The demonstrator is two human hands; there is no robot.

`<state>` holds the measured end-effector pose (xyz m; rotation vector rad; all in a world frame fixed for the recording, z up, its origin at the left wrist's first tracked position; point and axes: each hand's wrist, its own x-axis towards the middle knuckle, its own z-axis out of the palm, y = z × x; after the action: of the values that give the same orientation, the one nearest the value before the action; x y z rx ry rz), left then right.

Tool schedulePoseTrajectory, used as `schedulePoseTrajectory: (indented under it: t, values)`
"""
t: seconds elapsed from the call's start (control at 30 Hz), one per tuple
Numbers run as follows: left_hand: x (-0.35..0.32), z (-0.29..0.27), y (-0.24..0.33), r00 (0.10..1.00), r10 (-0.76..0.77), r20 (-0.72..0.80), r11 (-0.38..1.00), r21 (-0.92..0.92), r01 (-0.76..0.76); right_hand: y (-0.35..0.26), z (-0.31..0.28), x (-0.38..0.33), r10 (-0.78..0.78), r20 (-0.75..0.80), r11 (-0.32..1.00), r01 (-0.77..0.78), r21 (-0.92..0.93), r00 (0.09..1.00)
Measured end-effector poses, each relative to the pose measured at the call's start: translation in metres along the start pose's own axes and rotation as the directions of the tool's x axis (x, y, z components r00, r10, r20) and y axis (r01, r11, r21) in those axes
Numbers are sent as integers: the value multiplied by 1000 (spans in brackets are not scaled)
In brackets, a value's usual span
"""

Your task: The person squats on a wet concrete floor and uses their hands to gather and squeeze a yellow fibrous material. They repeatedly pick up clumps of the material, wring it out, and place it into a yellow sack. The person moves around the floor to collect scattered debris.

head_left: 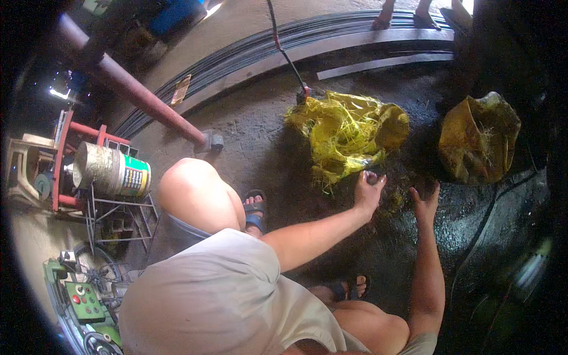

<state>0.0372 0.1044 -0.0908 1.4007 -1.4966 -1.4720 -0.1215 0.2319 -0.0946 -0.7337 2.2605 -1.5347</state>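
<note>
My left hand [369, 195] is closed around a small dark roundish piece [371, 177], whose kind I cannot make out. Just beyond it lies a crumpled yellow woven sack [340, 133] with frayed strands. To the right, my right hand [425, 206] is low over the floor, thumb and fingers apart, nothing visible between them. Bits of dirt and yellowish scraps [392, 203] are scattered between the two hands. A second, dirtier yellow sack [479, 139] stands bunched up beyond my right hand.
Long metal bars [248, 56] lie along the far floor, near another person's feet [408, 18]. A reddish pipe [151, 106] slants in from the upper left. On the left are a paint bucket [109, 171] on a metal frame and a green machine control panel [84, 300]. A dark cable [482, 236] runs at right.
</note>
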Motion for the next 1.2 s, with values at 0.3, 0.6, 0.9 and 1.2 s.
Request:
schedulePoseTrajectory:
  t: [0.3, 0.6, 0.9, 1.2]
  values:
    - [31, -23, 26, 865, -489, -111, 850, -285, 444, -12, -7, 0, 32, -5, 999, -31, 42, 999]
    - [87, 25, 2, 923, -356, -147, 863, -430, 265, -2, 8, 8, -53, 22, 997, 54, -51, 998]
    - [24, 0, 17, 789, -609, 82, 677, -465, 570, 13, -10, 4, 41, -31, 999, -42, -16, 999]
    - [71, -15, 6, 843, -534, 62, 715, -498, 490, 27, -5, 9, -40, -23, 991, 43, 126, 999]
